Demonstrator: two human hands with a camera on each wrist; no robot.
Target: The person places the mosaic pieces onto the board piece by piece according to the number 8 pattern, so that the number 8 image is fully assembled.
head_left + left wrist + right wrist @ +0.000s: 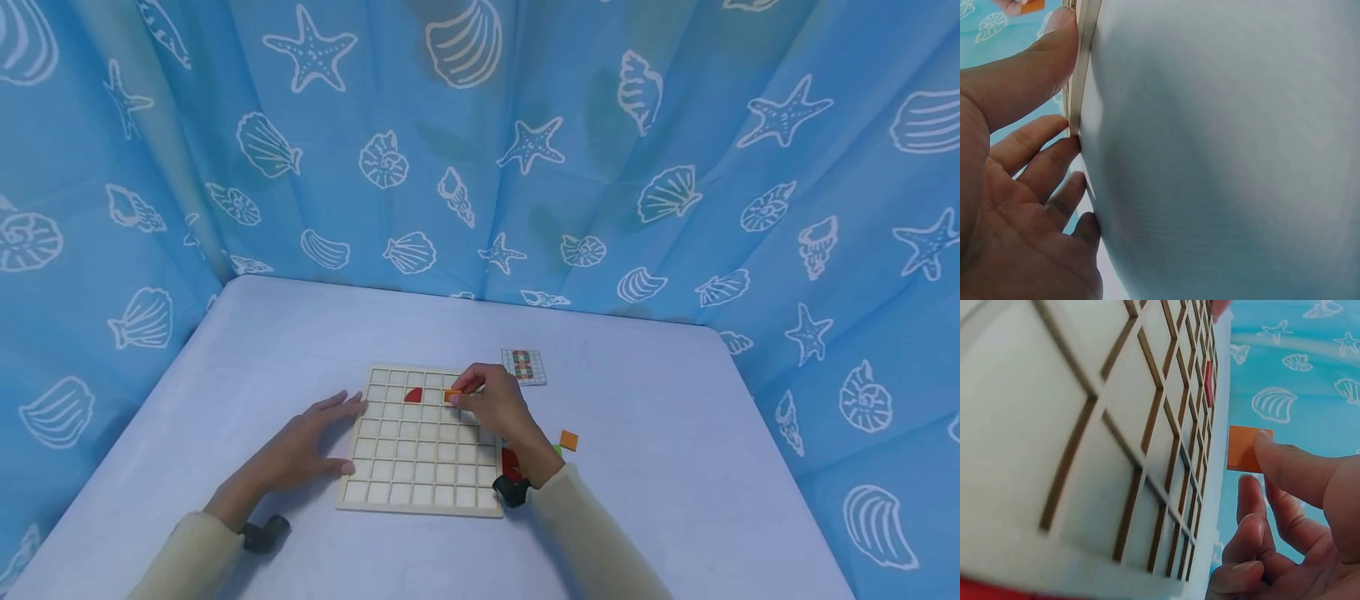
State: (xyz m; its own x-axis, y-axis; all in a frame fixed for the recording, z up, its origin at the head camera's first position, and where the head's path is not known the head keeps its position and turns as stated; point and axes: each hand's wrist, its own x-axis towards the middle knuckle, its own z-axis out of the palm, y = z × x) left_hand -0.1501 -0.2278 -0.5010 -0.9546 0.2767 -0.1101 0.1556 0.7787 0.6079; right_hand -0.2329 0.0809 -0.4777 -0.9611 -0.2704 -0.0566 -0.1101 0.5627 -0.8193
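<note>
A wooden grid board with square cells lies on the table. One red quarter-circle tile sits in a cell of its second row from the far side. My right hand pinches an orange square tile between thumb and fingers, over the far right part of the grid. In the right wrist view that tile stands apart from the board's surface. My left hand is spread along the board's left edge, thumb and fingertips touching it, as the left wrist view also shows.
A pattern card with a small coloured design lies beyond the board's far right corner. Right of the board are another orange square tile, red pieces and a bit of green, partly hidden by my right wrist. Blue seashell curtains surround the table.
</note>
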